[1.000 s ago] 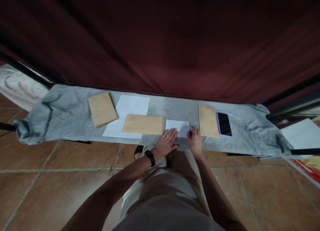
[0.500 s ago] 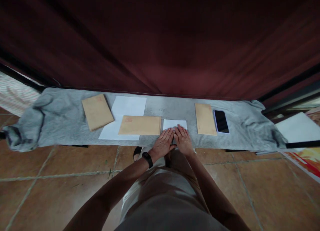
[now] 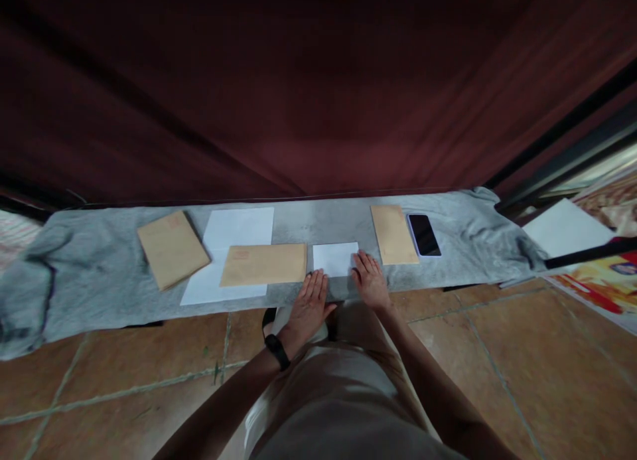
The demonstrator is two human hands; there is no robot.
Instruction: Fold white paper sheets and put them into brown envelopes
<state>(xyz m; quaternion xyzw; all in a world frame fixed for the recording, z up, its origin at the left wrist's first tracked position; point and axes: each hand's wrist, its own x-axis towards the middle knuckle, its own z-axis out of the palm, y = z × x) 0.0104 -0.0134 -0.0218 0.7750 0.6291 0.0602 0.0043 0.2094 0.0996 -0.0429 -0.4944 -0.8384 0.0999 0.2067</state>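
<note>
The folded paper (image 3: 335,259) lies on the grey cloth (image 3: 99,267), long side across, between two open flat hands: right hand (image 3: 370,280) touches its corner (left hand (image 3: 309,301) sits just below).

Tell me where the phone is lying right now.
In the head view the phone lies face up on the grey cloth, right of centre, directly beside the right edge of a brown envelope, beyond the right hand.

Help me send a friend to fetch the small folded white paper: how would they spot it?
On the grey cloth, look between the left hand and right hand. The small white paper lies there, flanked by brown envelopes, far smaller than the other white sheets.
</note>
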